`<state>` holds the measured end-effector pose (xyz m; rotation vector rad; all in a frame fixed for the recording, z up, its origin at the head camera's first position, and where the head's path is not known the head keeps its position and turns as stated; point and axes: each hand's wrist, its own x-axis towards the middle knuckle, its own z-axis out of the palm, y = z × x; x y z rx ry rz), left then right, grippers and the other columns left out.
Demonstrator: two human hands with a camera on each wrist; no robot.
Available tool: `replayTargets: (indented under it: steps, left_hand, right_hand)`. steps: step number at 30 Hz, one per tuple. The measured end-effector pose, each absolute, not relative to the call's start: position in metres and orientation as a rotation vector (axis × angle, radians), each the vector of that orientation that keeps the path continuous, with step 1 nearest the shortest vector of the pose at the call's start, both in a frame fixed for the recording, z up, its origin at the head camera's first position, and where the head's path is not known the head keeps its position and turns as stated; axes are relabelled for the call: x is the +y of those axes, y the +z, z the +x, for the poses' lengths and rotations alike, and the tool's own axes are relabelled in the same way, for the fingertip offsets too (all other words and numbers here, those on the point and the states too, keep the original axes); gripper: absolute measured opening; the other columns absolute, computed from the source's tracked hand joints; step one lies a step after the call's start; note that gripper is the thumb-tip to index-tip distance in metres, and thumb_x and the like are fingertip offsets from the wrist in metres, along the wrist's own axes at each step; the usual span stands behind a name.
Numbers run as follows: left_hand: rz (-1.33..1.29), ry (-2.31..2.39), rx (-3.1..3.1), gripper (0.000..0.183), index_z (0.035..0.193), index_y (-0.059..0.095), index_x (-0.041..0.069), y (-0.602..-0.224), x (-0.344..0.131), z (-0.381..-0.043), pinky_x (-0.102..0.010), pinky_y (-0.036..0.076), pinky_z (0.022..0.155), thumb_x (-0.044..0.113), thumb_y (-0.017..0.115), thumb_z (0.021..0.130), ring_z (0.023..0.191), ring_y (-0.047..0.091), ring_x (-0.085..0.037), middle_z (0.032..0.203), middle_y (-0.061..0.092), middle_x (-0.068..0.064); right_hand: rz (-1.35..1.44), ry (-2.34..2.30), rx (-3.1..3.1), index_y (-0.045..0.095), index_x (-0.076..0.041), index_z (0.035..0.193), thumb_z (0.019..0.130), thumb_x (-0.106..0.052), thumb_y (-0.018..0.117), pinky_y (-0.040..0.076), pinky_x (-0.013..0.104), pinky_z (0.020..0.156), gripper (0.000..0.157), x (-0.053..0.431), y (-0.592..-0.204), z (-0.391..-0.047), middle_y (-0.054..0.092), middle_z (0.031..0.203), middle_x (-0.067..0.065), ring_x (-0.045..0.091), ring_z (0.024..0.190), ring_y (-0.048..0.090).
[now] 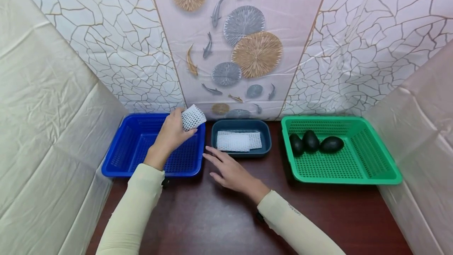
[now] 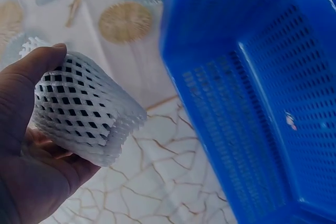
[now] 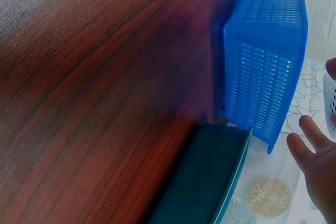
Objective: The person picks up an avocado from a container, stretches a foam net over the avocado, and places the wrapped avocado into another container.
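My left hand (image 1: 172, 131) grips a white foam fruit net (image 1: 193, 118) over the back right part of the blue basket (image 1: 107, 165). In the left wrist view, the thumb lies on top of the foam net (image 2: 79, 106) and fingers curl beneath it; something dark shows through its holes. My right hand (image 1: 231, 172) is held with fingers spread between the blue basket and the small dark teal tray (image 1: 267, 139), holding nothing. Flat white foam nets (image 1: 233, 141) lie in that tray. The right wrist view shows the right hand (image 3: 320, 174) at its edge.
At the right stands a green basket (image 1: 383, 150) with three dark, oval, avocado-like fruits (image 1: 331, 145) at its left side. All containers rest on a dark brown wooden table (image 1: 212, 223). Patterned cloth (image 1: 226, 42) hangs behind and along both sides.
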<state>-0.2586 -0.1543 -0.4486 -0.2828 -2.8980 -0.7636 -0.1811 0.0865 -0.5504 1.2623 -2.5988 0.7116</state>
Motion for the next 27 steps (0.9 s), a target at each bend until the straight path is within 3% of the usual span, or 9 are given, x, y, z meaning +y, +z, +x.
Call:
replayTargets:
  steps: [10, 21, 27]
  left_hand:
    - [-0.103, -0.755, -2.961, 0.090, 0.153, 0.032, -0.008, -0.461, -0.191, -0.266, -0.062, 0.050, 0.098, 0.033, 0.081, 0.089, 0.121, 0.057, -0.051, 0.139, 0.050, -0.035]
    - [0.070, -0.556, -3.095, 0.079, 0.134, 0.043, -0.015, -0.472, -0.236, -0.275, -0.064, 0.051, 0.087, 0.042, 0.076, 0.089, 0.109, 0.060, -0.054, 0.120, 0.058, -0.038]
    - [0.191, -0.534, -3.165, 0.086, 0.140, 0.038, -0.018, -0.477, -0.253, -0.276, -0.065, 0.052, 0.087, 0.043, 0.074, 0.090, 0.111, 0.059, -0.057, 0.124, 0.057, -0.042]
  right_hand:
    - [1.353, 0.553, -2.638, 0.036, -0.018, 0.161, 0.099, -0.028, 0.070, 0.048, 0.043, 0.112, 0.072, 0.074, -0.549, -0.180, 0.026, 0.171, 0.006, 0.024, 0.146, 0.047]
    - [1.462, 0.478, -2.750, 0.029, -0.024, 0.164, 0.101, -0.030, 0.066, 0.047, 0.042, 0.112, 0.073, 0.064, -0.557, -0.178, 0.018, 0.173, 0.002, 0.023, 0.143, 0.049]
    - [1.494, 0.461, -2.811, 0.028, -0.024, 0.164, 0.103, -0.030, 0.063, 0.046, 0.043, 0.113, 0.071, 0.063, -0.561, -0.176, 0.017, 0.174, 0.002, 0.023, 0.143, 0.048]
